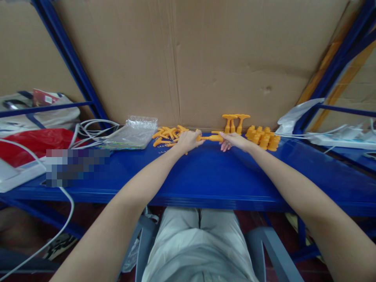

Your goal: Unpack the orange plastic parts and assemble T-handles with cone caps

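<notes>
Above the blue table, my left hand [189,140] and my right hand [234,141] hold an orange T-shaped plastic tool [212,138] lengthwise between them. My left hand is closed round its handle end. The fingers of my right hand wrap its thicker end, which they partly hide. Left of my left hand lies a pile of loose orange handle pieces [167,134], with small metal parts [162,146] too small to name beside it. Behind my right hand, several orange T-shaped tools [240,124] stand upright. Thick orange plastic pieces [263,138] stand grouped to its right.
Clear plastic bags [135,133] lie at the back left, beside white cables [98,124] and a red bag [38,143]. Cardboard [205,58] walls the back of the blue table [205,176]. Blue metal posts [70,58] rise at both sides. At right is a white power strip [340,140].
</notes>
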A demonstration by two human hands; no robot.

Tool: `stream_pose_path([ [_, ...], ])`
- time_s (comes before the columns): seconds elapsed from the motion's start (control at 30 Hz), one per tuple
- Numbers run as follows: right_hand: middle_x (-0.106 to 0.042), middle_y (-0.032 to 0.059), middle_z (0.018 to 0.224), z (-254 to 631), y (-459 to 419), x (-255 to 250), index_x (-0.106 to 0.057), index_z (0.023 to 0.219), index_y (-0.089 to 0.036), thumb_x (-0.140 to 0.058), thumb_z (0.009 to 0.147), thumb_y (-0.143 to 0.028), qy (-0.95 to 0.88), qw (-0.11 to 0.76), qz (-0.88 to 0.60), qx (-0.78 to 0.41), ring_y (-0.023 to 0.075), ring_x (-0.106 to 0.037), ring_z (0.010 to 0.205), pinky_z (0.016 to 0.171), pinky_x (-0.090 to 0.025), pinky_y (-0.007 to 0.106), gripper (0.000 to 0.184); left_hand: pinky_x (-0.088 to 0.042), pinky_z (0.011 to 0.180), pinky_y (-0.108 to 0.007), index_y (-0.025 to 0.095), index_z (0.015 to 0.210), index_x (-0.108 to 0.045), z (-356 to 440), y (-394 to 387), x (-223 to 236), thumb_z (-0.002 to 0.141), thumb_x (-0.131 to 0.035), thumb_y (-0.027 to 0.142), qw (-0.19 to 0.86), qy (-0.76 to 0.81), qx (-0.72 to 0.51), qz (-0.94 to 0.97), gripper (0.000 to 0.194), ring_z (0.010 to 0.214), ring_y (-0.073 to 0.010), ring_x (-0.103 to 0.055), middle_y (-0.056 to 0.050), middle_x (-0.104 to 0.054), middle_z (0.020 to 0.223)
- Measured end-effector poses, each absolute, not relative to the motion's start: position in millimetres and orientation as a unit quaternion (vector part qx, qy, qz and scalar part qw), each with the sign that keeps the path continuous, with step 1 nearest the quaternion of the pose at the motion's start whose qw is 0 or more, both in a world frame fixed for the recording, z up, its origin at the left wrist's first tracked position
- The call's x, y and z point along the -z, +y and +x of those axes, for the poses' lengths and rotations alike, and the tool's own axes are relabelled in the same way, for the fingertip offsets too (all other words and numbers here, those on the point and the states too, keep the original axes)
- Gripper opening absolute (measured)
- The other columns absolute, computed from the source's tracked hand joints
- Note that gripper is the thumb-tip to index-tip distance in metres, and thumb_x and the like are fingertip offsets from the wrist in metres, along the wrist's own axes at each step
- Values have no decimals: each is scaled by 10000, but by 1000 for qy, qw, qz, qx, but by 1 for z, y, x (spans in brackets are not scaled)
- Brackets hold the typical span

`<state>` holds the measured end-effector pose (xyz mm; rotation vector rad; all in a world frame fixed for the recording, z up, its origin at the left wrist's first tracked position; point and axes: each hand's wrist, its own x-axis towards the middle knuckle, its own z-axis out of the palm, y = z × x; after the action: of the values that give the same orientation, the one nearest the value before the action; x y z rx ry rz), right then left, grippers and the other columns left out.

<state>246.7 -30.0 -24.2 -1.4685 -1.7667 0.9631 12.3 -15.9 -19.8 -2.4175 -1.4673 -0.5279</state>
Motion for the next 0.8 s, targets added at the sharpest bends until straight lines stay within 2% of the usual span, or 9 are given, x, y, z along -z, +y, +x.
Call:
stream_pose_path([
  [0.1, -762, 137, 756, 249, -29, 24, -671, 875, -141, -409, 968, -700, -676, 310, -565, -359, 174, -723, 615, 556, -553, 234, 624, -529, 893, -462, 186, 1224, -658, 12, -15, 20, 928, -579, 432, 129, -505, 187, -833, 393, 1059, -351, -712, -144, -766, 1079],
  [0.17, -781, 144, 903, 250, -28, 25, -689, 1004, -143, -435, 980, -669, -685, 315, -566, -335, 169, -730, 643, 556, -557, 235, 584, -530, 893, -463, 189, 1224, -659, 12, -15, 20, 922, -583, 432, 129, -504, 188, -833, 395, 1056, -352, -712, -141, -767, 1077],
  [0.23, -769, 138, 1084, 252, -27, 26, -666, 1181, -168, -543, 975, -585, -700, 329, -557, -302, 163, -740, 693, 574, -568, 234, 481, -533, 889, -462, 191, 1227, -660, 11, -15, 20, 920, -583, 426, 131, -505, 185, -833, 395, 1055, -354, -713, -139, -768, 1078],
  [0.3, -744, 130, 1180, 253, -25, 28, -634, 1273, -191, -666, 935, -475, -717, 340, -539, -281, 161, -744, 735, 600, -581, 237, 442, -537, 886, -461, 190, 1231, -661, 11, -15, 19, 922, -579, 423, 133, -507, 181, -832, 395, 1051, -353, -716, -138, -769, 1080],
  [0.43, -751, 124, 1124, 255, -20, 32, -675, 1173, -170, -743, 883, -337, -731, 347, -512, -289, 153, -734, 718, 601, -587, 242, 342, -543, 887, -465, 184, 1246, -661, 11, -16, 18, 924, -580, 425, 139, -510, 170, -832, 409, 1054, -355, -717, -144, -769, 1092],
  [0.67, -755, 101, 1038, 256, -19, 33, -689, 1079, -166, -774, 834, -234, -715, 374, -502, -311, 127, -705, 652, 558, -579, 227, 268, -539, 888, -443, 198, 1263, -659, 11, -15, 19, 923, -586, 415, 142, -509, 167, -832, 410, 1057, -337, -718, -132, -770, 1093],
  [0.8, -746, 74, 927, 255, -15, 36, -691, 1005, -173, -809, 791, -234, -709, 409, -483, -310, 150, -707, 664, 657, -636, 305, 252, -528, 904, -430, 203, 1290, -632, 9, -14, 19, 937, -586, 437, 129, -509, 174, -833, 426, 1070, -329, -712, -128, -762, 1120],
])
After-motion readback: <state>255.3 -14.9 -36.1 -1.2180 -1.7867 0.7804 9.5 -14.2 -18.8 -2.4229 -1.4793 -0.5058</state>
